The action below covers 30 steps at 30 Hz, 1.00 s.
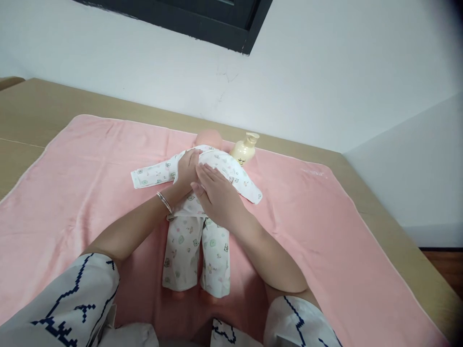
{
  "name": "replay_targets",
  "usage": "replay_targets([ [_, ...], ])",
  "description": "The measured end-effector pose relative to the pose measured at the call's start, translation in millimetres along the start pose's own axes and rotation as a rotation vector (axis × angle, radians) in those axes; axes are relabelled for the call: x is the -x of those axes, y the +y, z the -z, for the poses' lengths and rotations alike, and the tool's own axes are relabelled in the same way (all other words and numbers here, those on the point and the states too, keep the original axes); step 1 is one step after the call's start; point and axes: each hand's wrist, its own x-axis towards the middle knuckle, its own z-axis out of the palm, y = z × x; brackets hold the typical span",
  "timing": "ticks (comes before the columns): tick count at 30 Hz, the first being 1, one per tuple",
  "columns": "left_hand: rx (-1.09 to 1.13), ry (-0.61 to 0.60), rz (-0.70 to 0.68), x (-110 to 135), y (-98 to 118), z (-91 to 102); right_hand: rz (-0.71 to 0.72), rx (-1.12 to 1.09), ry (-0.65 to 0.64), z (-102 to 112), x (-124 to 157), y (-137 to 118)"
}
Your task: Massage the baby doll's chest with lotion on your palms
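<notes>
A clothed doll [187,207] lay on a pink blanket [307,241].
The left hand [188,169] was at its chest, grip unclear; the right hand [221,196] was flat, fingers extended. It seemed light, soft-clothed, best held round the torso.

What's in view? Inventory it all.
Walls: two, whitish, behind, right
Frame: one, dark, picture top
Floor: one, brown, right edge
Object: one, brown, far left
Table: one, tan, by wall
Blanket: one, pink, on table
Doll: one, pink, on blanket
Shirt: one, white, on doll
Trousers: one pair, white, below shirt
Pump bottle: one, cream, beside doll
Bracelet: one, silver, left wrist
Sleeves: two, white and navy, bottom
Left hand: one, on shirt
Right hand: one, over shirt
</notes>
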Motion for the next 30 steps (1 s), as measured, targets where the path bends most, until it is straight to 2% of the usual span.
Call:
replay_targets([
  [4,0.157,0.193,0.081,0.5,-10.0,-9.7,-0.175,0.118,0.054,-28.9,-25.3,33.1],
  [6,0.178,0.181,0.089,2.7,-12.0,-12.4,-0.177,0.143,0.064,-39.1,-35.7,49.1],
  [9,0.196,0.152,0.097,4.8,-13.2,-12.2,-0.078,0.156,0.056,-43.7,-42.3,62.5],
  [16,0.194,0.183,0.058,5.1,-12.2,-10.8,0.116,0.159,0.116,-43.4,-35.9,60.3],
  [21,0.135,0.16,0.06,6.8,-7.2,-8.8,-0.051,0.013,0.256,-44.5,-39.1,74.3],
  [24,0.098,0.143,0.057,7.9,-4.4,-8.0,-0.119,0.021,0.234,-45.3,-44.0,81.2],
  [26,0.074,0.128,0.035,8.0,-3.6,-7.9,-0.146,0.088,0.19,-46.7,-43.9,75.8],
  [30,0.036,0.106,-0.008,5.5,-6.5,-8.1,-0.148,0.247,0.134,-51.3,-31.8,46.6],
])
